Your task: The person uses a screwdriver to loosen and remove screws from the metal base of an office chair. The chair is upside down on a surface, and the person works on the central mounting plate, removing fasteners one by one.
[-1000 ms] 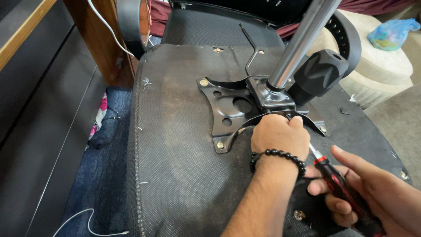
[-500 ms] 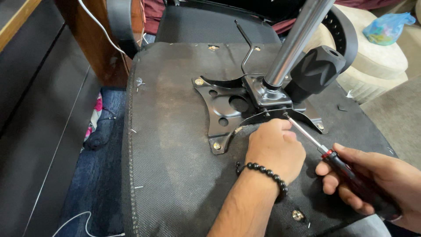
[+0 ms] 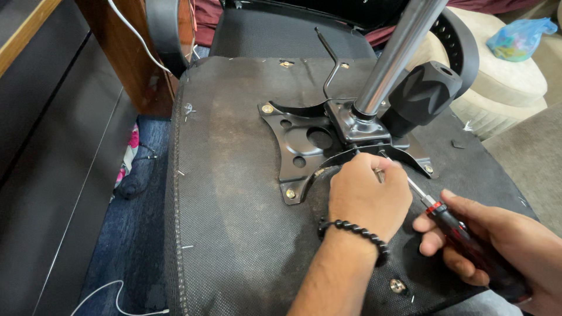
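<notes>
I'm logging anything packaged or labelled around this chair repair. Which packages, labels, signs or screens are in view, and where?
Plastic bag: top right corner, resting on a beige cushioned seat; crumpled, translucent blue-green, with pale contents showing through.
No labels, signs or screens show.

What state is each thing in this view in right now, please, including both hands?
Left hand: closed, fingertips at the screwdriver tip on the plate.
Right hand: gripping the screwdriver handle.
Screwdriver: held slanted, tip hidden behind the left hand.
Mounting plate: lying flat on the seat underside, screws visible at its corners.
Chair seat: turned upside down.
Chrome column: seated in the plate, leaning.
Black knob: untouched.
</notes>
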